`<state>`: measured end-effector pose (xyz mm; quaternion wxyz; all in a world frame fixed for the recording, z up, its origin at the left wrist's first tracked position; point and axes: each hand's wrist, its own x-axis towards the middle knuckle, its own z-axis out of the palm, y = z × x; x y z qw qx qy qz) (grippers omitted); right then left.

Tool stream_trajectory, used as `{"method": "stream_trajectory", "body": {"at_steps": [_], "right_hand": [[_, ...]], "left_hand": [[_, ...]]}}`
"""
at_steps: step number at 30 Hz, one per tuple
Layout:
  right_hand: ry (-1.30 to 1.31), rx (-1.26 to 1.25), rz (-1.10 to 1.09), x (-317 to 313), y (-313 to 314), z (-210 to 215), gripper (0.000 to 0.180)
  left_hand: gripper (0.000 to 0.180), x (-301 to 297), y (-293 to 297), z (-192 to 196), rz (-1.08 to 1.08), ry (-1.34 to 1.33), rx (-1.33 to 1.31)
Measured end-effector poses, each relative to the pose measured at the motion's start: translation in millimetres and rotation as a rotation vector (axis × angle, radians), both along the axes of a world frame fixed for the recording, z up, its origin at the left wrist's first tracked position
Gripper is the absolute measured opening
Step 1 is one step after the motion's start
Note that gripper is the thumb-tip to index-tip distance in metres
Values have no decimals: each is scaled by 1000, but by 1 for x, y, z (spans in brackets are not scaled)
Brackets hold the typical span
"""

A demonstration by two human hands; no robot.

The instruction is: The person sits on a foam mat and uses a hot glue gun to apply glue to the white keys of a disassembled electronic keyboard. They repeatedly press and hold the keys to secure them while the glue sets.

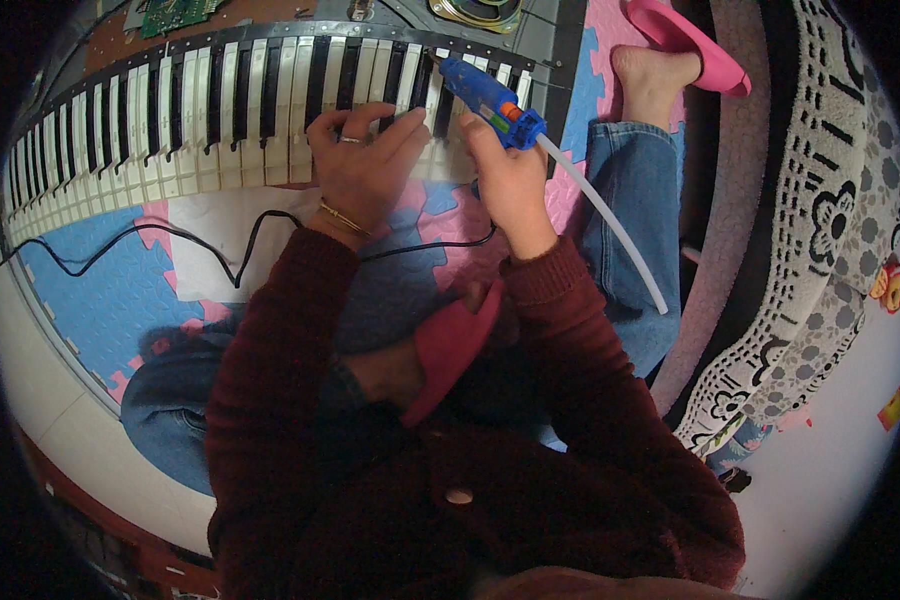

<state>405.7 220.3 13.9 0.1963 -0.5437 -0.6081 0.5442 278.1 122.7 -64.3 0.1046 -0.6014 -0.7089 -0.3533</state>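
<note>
right hand (pixel 510 185): closed around the handle of a blue glue gun (pixel 485 95), firm grasp. the gun's nozzle end points up and left onto the keys; a white glue stick (pixel 605 222) trails out of its rear, running down and right across the person's jeans leg.

left hand (pixel 360 160): not holding anything; palm down, fingers spread and pressing flat on the white keys just left of the glue gun. a ring shows on one finger, a thin bangle on the wrist.

keyboard key bed (pixel 220 110): black and white keys, bare of any casing, lying across the floor in front of the person, curving from far left to the upper middle. both hands rest at its right end.

surroundings: a black cable (pixel 170 235) snakes over the pink and blue foam floor mat (pixel 100 300) below the keys. a green circuit board (pixel 175 12) lies at the top left, a speaker (pixel 475 10) at the top middle. a pink slipper (pixel 685 45) sits by the bare foot at upper right; another slipper (pixel 450 345) lies in the person's lap. a patterned rug (pixel 830 220) is at right.
</note>
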Motion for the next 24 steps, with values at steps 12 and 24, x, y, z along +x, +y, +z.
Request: {"method": "stream_trajectory", "body": {"at_steps": [12, 24], "right_hand": [[3, 37, -12, 2, 2, -4, 31], [11, 12, -7, 3, 3, -3, 34]], "left_hand": [[20, 1, 1, 0, 10, 11, 14], [21, -1, 1, 0, -7, 2, 9]]}}
